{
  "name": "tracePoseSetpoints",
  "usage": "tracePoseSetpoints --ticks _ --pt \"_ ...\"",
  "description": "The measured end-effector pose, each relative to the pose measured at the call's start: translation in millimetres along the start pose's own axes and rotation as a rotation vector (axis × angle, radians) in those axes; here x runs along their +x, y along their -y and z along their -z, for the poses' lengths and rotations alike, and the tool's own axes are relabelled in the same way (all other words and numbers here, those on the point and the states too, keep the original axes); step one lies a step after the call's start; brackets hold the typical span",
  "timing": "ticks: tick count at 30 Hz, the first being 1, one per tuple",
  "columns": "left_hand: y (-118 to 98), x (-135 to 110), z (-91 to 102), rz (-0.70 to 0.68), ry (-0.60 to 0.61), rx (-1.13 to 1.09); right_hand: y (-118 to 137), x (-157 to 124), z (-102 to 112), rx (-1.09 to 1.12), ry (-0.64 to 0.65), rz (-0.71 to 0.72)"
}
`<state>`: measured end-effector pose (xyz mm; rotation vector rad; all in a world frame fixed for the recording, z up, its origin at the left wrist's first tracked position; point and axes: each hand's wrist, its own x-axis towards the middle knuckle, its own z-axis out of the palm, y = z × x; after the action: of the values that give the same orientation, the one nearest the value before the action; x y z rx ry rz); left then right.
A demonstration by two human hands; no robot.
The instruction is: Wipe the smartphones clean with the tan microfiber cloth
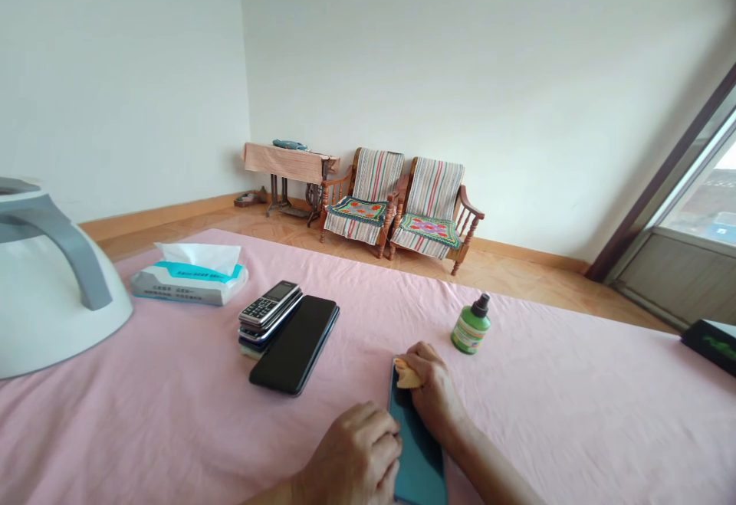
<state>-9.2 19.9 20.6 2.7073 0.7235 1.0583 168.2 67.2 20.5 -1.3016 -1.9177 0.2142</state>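
A dark blue-green smartphone [418, 455] lies flat on the pink cloth near the front edge of the view. My right hand [434, 390] is closed around a small yellow cloth [407, 374], which presses on the far end of the phone. At the phone's left side, the curled fingers of my left hand [359, 451] grip its edge; the thumb is hidden. Further left, a black smartphone [296, 344] lies beside a stack of older phones [270, 306], the top one with a keypad. A green spray bottle [470, 326] with a black top stands upright beyond my right hand.
The table's pink cloth [172, 390] lies in soft wrinkles. A white kettle-like vessel [51, 290] with a grey handle stands at left, near a tissue pack [189, 275]. A black box [710, 345] sits at the right edge. Two wooden chairs [428, 210] stand beyond the table.
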Motion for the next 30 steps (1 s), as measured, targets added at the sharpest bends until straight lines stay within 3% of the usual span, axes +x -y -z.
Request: tracePoseSetpoints --ticks 8,24,30 --pt "4 -1 -0.5 -0.014 0.041 0.042 4 -2 3 0.041 0.059 -0.021" --pt "-10 5 8.6 0.107 0.057 -0.047 5 2 6 0.016 0.021 -0.032" --pt "-13 4 8.1 0.135 0.079 -0.041 15 -18 4 0.035 0.062 -0.023"
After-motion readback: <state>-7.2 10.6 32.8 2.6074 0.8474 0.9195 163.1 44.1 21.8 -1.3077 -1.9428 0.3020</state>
